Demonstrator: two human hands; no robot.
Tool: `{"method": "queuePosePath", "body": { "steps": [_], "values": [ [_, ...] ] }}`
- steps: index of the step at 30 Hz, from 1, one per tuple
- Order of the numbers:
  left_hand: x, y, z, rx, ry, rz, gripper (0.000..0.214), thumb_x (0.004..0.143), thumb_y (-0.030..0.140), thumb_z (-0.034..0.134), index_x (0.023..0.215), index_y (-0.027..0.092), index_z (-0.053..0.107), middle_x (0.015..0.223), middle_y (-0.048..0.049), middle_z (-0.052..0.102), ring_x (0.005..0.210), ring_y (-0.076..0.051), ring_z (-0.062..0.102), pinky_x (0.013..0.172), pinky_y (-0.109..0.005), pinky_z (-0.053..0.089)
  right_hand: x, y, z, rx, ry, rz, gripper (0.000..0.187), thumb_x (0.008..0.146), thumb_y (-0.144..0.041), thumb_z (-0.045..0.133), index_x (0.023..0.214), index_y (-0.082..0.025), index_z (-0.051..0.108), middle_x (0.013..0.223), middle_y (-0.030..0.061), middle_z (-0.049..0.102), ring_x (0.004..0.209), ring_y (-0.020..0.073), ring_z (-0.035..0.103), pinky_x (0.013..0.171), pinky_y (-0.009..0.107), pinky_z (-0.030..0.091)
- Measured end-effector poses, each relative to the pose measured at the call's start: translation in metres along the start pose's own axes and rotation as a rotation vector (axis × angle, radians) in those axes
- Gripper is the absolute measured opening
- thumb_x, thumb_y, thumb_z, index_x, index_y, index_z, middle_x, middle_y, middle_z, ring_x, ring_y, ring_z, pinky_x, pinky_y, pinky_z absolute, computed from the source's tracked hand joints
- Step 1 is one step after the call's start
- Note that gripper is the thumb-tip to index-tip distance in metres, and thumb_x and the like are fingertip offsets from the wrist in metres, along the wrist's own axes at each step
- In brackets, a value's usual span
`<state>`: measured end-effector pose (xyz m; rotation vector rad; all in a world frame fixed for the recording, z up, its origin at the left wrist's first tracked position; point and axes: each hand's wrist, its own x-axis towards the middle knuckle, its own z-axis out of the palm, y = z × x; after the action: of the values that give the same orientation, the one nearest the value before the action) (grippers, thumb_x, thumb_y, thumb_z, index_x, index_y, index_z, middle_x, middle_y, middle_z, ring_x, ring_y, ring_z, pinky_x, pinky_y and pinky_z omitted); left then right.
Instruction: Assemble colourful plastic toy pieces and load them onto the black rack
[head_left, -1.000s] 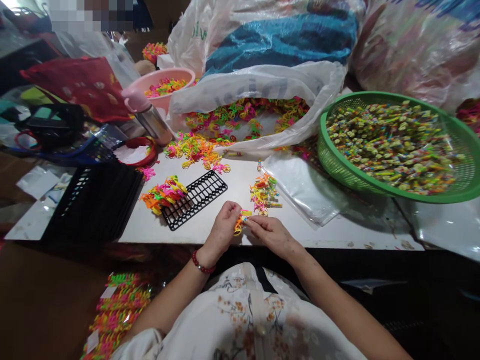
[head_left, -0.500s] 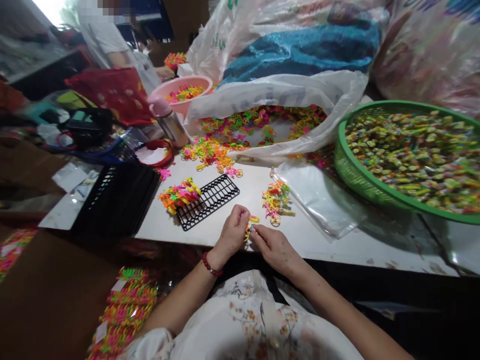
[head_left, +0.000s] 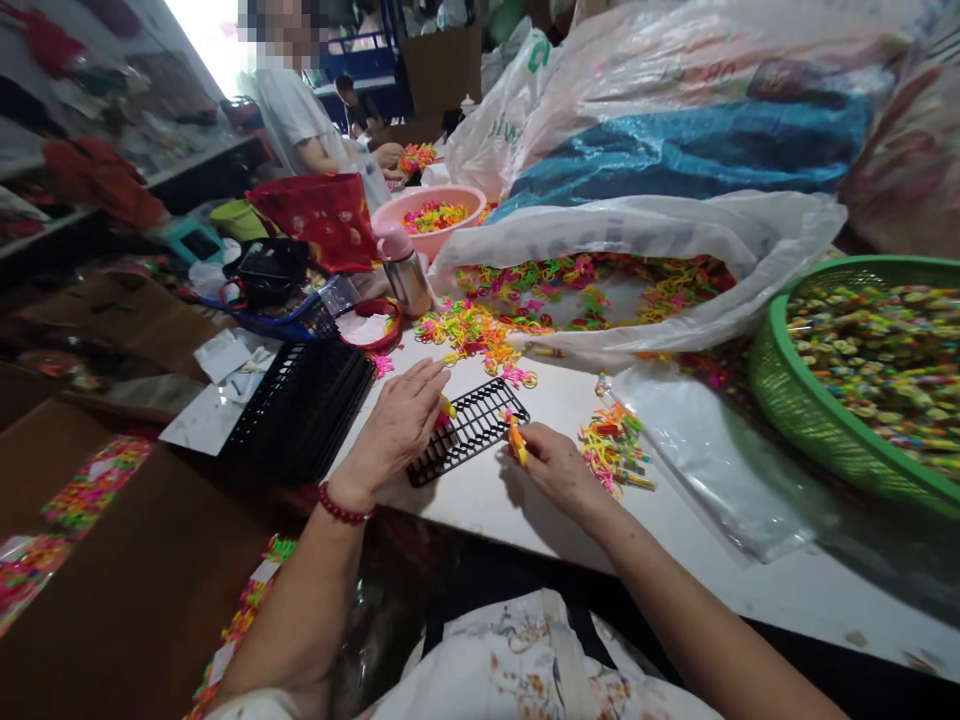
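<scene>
My left hand (head_left: 396, 425) rests over the left end of a black plastic grid tray (head_left: 472, 432), covering a bunch of colourful plastic pieces; a yellow bit (head_left: 448, 408) shows at its fingertips, which curl down on the bunch. My right hand (head_left: 551, 462) pinches a small orange-yellow plastic piece (head_left: 517, 444) at the tray's right end. A small heap of colourful pieces (head_left: 611, 450) lies just right of that hand on the white table (head_left: 525, 510).
A white bag (head_left: 637, 270) of loose colourful pieces spills behind the tray. A green basket (head_left: 847, 400) of small items sits right, clear plastic bags (head_left: 712, 460) before it. Stacked black trays (head_left: 300, 405), a flask (head_left: 409, 275) and a pink bowl (head_left: 431, 210) stand left. Another person (head_left: 300, 120) works at the back.
My hands parted from in front of me: the left moved onto the bunch at the tray's left end, the right carried the small piece to the tray. The view swung left and up.
</scene>
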<state>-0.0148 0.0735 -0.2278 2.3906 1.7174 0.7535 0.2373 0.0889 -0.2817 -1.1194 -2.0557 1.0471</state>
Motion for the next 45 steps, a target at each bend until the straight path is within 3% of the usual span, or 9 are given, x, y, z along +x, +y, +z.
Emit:
{"method": "queuePosePath", "body": {
  "steps": [4, 12, 19, 26, 30, 33, 38, 41, 45],
  "values": [
    [0.004, -0.022, 0.005, -0.037, -0.126, -0.007, 0.039, 0.1, 0.025, 0.041, 0.137, 0.02, 0.053, 0.144, -0.0139, 0.054, 0.134, -0.027, 0.049, 0.111, -0.047, 0.034, 0.038, 0.001, 0.023, 0.141, 0.037, 0.058, 0.011, 0.086, -0.025, 0.057, 0.089, -0.019, 0.066, 0.086, 0.0041, 0.065, 0.079, 0.0188, 0.058, 0.072, 0.031, 0.045],
    [-0.004, -0.023, 0.015, 0.077, -0.072, 0.042, 0.044, 0.101, 0.024, 0.037, 0.142, 0.012, 0.047, 0.146, -0.0208, 0.051, 0.134, -0.031, 0.051, 0.109, -0.05, 0.041, 0.098, -0.003, 0.053, 0.003, 0.033, 0.026, 0.011, 0.087, -0.026, 0.06, 0.093, -0.018, 0.065, 0.085, 0.0039, 0.069, 0.076, 0.0172, 0.059, 0.072, 0.027, 0.042],
    [-0.004, -0.023, 0.015, 0.245, -0.064, 0.119, 0.044, 0.102, 0.021, 0.035, 0.142, 0.006, 0.042, 0.144, -0.0223, 0.051, 0.132, -0.03, 0.053, 0.106, -0.049, 0.046, 0.106, -0.002, 0.06, -0.211, -0.117, 0.004, 0.011, 0.091, -0.023, 0.055, 0.096, -0.019, 0.064, 0.083, 0.0042, 0.071, 0.071, 0.0165, 0.059, 0.066, 0.024, 0.039],
    [-0.004, -0.025, 0.013, 0.272, -0.084, 0.143, 0.046, 0.103, 0.023, 0.036, 0.144, 0.005, 0.039, 0.146, -0.0212, 0.05, 0.132, -0.027, 0.051, 0.107, -0.044, 0.045, 0.11, -0.007, 0.052, -0.398, -0.261, -0.032, 0.023, 0.085, -0.015, 0.054, 0.105, -0.019, 0.065, 0.094, 0.008, 0.074, 0.087, 0.0212, 0.066, 0.069, 0.025, 0.039],
    [0.001, -0.019, 0.009, 0.386, -0.136, 0.169, 0.052, 0.102, 0.028, 0.039, 0.151, 0.01, 0.032, 0.157, -0.0158, 0.037, 0.145, -0.029, 0.036, 0.107, -0.045, 0.042, 0.115, -0.007, 0.054, -0.438, -0.308, -0.05, 0.022, 0.085, -0.013, 0.056, 0.103, -0.017, 0.067, 0.097, 0.0101, 0.074, 0.089, 0.0228, 0.067, 0.071, 0.026, 0.041],
    [0.002, -0.016, 0.007, 0.459, -0.178, 0.22, 0.05, 0.102, 0.032, 0.04, 0.149, 0.017, 0.038, 0.16, -0.0087, 0.033, 0.15, -0.031, 0.025, 0.105, -0.048, 0.041, 0.115, -0.009, 0.06, -0.436, -0.292, -0.041, 0.019, 0.088, -0.016, 0.056, 0.103, -0.014, 0.068, 0.099, 0.0133, 0.074, 0.09, 0.024, 0.067, 0.074, 0.028, 0.044],
    [0.001, -0.022, 0.013, 0.433, -0.154, 0.232, 0.047, 0.101, 0.034, 0.042, 0.143, 0.014, 0.047, 0.156, -0.0111, 0.039, 0.144, -0.032, 0.037, 0.098, -0.047, 0.045, 0.083, -0.007, 0.047, -0.267, -0.172, -0.164, 0.024, 0.089, -0.015, 0.058, 0.113, -0.016, 0.063, 0.11, 0.0102, 0.07, 0.102, 0.0218, 0.064, 0.087, 0.031, 0.048],
    [0.002, -0.025, 0.014, 0.392, -0.168, 0.219, 0.048, 0.1, 0.036, 0.045, 0.142, 0.014, 0.047, 0.156, -0.0122, 0.04, 0.138, -0.031, 0.044, 0.098, -0.046, 0.047, 0.03, 0.001, 0.005, -0.246, 0.036, -0.244, 0.026, 0.092, -0.017, 0.057, 0.117, -0.018, 0.061, 0.115, 0.0107, 0.066, 0.108, 0.0206, 0.06, 0.095, 0.034, 0.048],
    [0.003, -0.022, 0.012, 0.383, -0.199, 0.214, 0.047, 0.1, 0.038, 0.045, 0.14, 0.014, 0.05, 0.155, -0.0111, 0.042, 0.133, -0.031, 0.049, 0.097, -0.046, 0.049, -0.045, 0.025, -0.065, -0.507, 0.277, -0.037, 0.02, 0.092, -0.014, 0.053, 0.106, -0.018, 0.065, 0.107, 0.0107, 0.063, 0.1, 0.0225, 0.06, 0.09, 0.036, 0.05]
  ]
}}
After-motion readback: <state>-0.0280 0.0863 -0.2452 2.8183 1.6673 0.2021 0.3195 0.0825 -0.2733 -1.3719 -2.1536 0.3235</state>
